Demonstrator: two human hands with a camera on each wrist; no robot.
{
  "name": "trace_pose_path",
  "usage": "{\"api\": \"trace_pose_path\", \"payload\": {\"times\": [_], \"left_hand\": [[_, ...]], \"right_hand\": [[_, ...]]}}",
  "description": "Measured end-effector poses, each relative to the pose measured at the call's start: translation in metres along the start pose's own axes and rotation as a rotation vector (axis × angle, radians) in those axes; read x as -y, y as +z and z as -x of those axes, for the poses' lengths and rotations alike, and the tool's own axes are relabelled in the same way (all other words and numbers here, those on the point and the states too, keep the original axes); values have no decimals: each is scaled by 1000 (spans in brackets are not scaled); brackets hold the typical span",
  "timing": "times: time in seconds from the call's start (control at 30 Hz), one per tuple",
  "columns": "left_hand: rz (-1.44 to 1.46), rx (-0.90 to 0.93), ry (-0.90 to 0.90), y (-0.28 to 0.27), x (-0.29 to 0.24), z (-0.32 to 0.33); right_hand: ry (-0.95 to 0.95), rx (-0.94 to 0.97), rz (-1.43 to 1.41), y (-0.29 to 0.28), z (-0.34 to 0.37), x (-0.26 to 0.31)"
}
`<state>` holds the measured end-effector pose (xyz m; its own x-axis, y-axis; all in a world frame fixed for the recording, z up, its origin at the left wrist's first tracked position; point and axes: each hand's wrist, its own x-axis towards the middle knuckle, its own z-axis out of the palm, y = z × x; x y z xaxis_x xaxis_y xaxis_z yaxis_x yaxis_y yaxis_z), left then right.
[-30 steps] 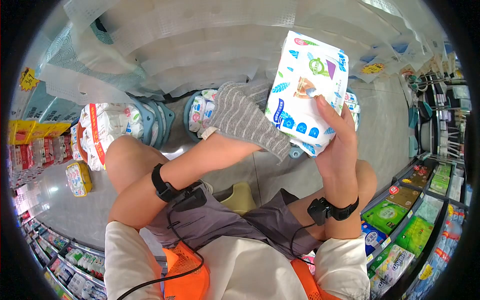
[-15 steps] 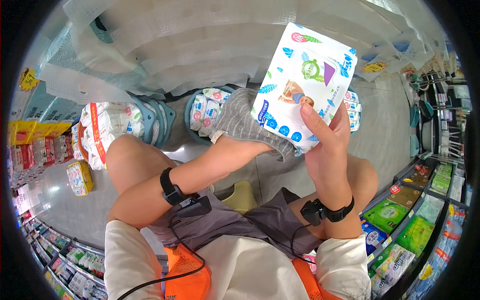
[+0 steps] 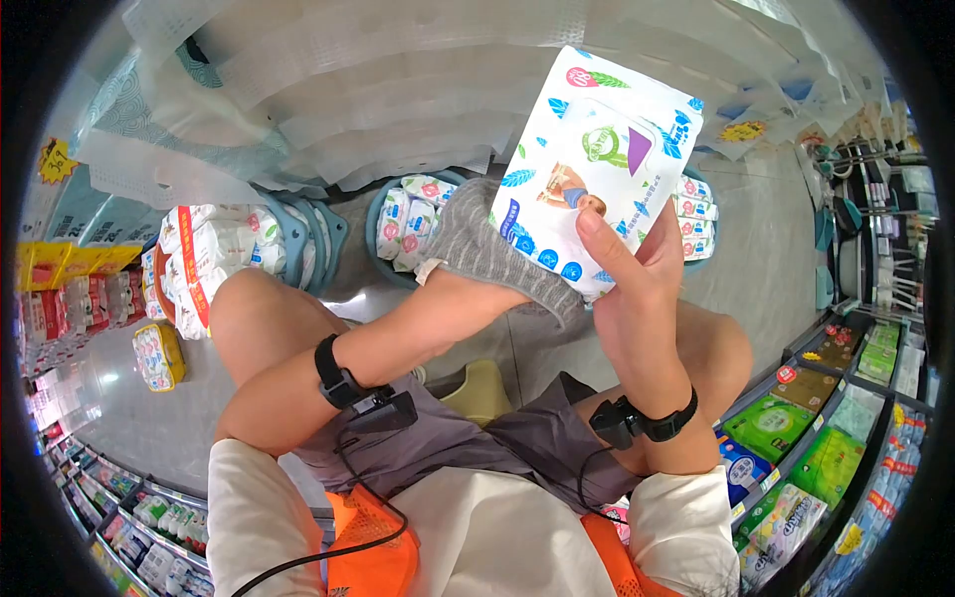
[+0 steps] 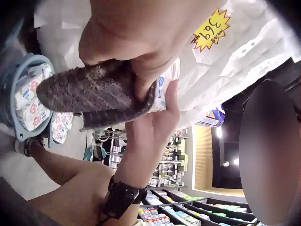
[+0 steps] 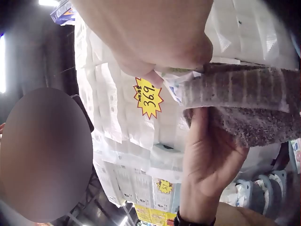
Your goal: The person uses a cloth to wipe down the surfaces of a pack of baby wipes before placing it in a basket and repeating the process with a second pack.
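Observation:
My right hand (image 3: 637, 269) grips a white pack of wipes (image 3: 562, 129) printed with blue leaves, a purple patch and a baby picture. Its thumb lies on the front of the pack, while the fingers are mostly hidden behind. A striped grey cloth (image 3: 487, 234) hangs folded at the pack's lower left, partly behind it. In the left wrist view, my left hand (image 4: 136, 35) holds this cloth, its thumb pressed into the fold. The right wrist view shows the left hand from the other side, with the cloth against one end of the pack.
Blue baskets of wipes packs stand ahead, one basket (image 3: 374, 234) left of the cloth and another behind the held pack. Wrapped white packages (image 3: 378, 90) fill the far side. A yellow-edged pack (image 3: 159, 356) sits on the floor at left; a shelf of green packs (image 3: 771, 428) is at right.
The pack has shifted left and turned its front more toward the head camera. The grey cloth, earlier spread wider below it, is now more bunched and further behind the pack.

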<state>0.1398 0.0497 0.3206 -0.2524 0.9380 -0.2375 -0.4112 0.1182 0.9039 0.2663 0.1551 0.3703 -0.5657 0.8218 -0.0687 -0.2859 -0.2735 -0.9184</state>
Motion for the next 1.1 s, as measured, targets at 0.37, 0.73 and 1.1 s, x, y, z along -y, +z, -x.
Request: {"api": "trace_pose_path", "payload": {"times": [0.37,0.73,1.1], "left_hand": [[180,-214,-198,-11,12,0],[-1,-468,-242,-35,-2,-25],[-431,-81,323,-61,-14,-16]], "right_hand": [[-53,-71,-37,0,-6,6],[3,-26,-12,-4,-7,15],[-150,-18,382,-12,-6,7]]}}
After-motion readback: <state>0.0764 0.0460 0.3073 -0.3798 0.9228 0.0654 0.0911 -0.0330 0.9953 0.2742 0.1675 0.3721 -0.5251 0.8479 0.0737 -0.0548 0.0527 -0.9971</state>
